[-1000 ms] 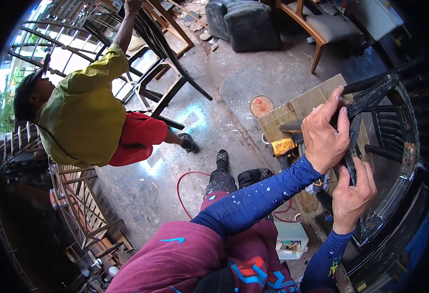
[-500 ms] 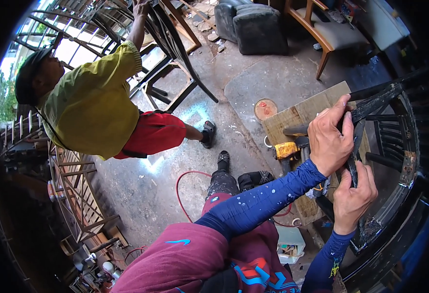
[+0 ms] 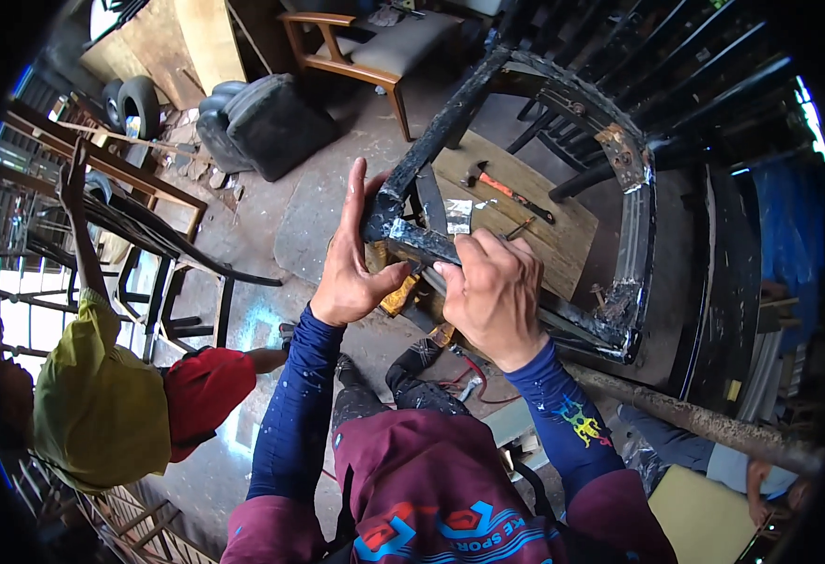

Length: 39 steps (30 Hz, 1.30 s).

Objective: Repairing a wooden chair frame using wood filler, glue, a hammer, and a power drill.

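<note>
My left hand (image 3: 349, 274) rests against the corner of a dark, worn chair frame (image 3: 436, 122), its fingers stretched upward and thumb out. My right hand (image 3: 495, 299) is closed around the frame's near bar, with its thumb beside the left hand's thumb. The frame lies tilted above a wooden board (image 3: 558, 244). On the board are an orange-handled hammer (image 3: 511, 191) and a pale paper piece (image 3: 459, 216). A yellow power tool (image 3: 396, 293) is partly hidden below my hands.
At left, a person in a yellow shirt (image 3: 98, 404) reaches toward dark chair frames (image 3: 196, 291). Cushions (image 3: 272, 127), tyres (image 3: 137, 108) and an armchair (image 3: 375, 47) stand behind. A red hose (image 3: 488, 398) crosses the floor. Another person (image 3: 765, 475) is at lower right, near a pole (image 3: 713, 423).
My view has swung right, bringing the work toward the middle. My left hand's fingers have straightened along the frame, while my right hand still grips it. The co-worker appears lower at left.
</note>
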Available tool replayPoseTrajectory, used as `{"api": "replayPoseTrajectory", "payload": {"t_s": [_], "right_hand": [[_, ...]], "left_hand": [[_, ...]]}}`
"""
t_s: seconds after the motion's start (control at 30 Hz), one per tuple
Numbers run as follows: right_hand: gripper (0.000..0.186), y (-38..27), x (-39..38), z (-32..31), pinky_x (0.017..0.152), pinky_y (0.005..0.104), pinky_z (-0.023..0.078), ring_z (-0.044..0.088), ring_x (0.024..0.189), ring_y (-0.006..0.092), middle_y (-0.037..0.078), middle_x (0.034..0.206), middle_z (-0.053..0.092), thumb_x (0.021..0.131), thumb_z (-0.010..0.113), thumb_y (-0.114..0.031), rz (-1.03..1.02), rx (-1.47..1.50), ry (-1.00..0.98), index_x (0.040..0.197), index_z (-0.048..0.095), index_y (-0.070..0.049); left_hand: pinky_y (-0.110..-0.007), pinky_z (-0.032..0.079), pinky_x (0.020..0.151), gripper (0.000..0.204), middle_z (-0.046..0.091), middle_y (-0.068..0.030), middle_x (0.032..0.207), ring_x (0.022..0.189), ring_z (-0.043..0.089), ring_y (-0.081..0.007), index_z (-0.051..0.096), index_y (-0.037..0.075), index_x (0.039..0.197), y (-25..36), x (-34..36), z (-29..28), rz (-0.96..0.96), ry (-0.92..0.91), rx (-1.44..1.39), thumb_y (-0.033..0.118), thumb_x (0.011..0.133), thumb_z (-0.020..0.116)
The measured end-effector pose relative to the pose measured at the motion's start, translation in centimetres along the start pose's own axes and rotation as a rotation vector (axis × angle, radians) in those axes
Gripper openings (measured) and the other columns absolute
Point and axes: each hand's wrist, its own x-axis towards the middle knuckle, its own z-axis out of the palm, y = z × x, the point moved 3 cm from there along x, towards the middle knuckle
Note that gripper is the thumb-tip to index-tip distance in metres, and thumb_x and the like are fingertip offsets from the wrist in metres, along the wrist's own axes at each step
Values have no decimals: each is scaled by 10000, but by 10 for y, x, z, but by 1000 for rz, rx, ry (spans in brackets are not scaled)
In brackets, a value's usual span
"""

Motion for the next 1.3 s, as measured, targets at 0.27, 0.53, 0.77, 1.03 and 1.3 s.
{"api": "replayPoseTrajectory", "payload": {"t_s": [0.27, 0.53, 0.77, 1.03, 1.3], "right_hand": [[130, 3, -10, 12, 797, 478, 412, 630, 812, 299, 108, 870, 628, 812, 655, -164, 15, -60, 178, 872, 659, -49], [134, -12, 12, 78, 805, 455, 419, 544, 870, 264, 77, 823, 575, 776, 634, -229, -19, 111, 698, 711, 583, -123], [238, -23, 58, 83, 945, 601, 408, 611, 910, 260, 64, 908, 655, 941, 494, -154, 329, -317, 596, 914, 715, -71], [232, -22, 54, 72, 959, 610, 414, 615, 1004, 311, 67, 929, 689, 791, 575, -278, 483, -507, 547, 834, 747, -128], [218, -29, 37, 80, 915, 570, 431, 618, 989, 315, 85, 908, 696, 760, 609, -273, 425, -994, 534, 821, 755, -123]], "left_hand": [[-390, 358, 1144, 1295, 394, -201, 1511, 1346, 454, -300, 86, 98, 1617, 6, 5, 12, 14, 45, 136, 60, 591, 874], [-449, 315, 1147, 1095, 434, -152, 1522, 1325, 460, -316, 299, 48, 1568, -29, 14, -52, 354, 35, 532, 458, 726, 866], [-412, 458, 1051, 708, 528, -182, 1433, 1288, 521, -309, 482, 54, 1475, -32, 35, -32, 487, -178, 353, 229, 870, 805], [-444, 519, 1022, 538, 517, -183, 1311, 1189, 566, -315, 614, -12, 1328, -69, 90, -70, 301, -339, 68, 15, 825, 803], [-490, 523, 987, 506, 503, -214, 1290, 1174, 554, -335, 603, -32, 1320, -88, 90, -63, 396, -435, 139, 140, 873, 766]]}}
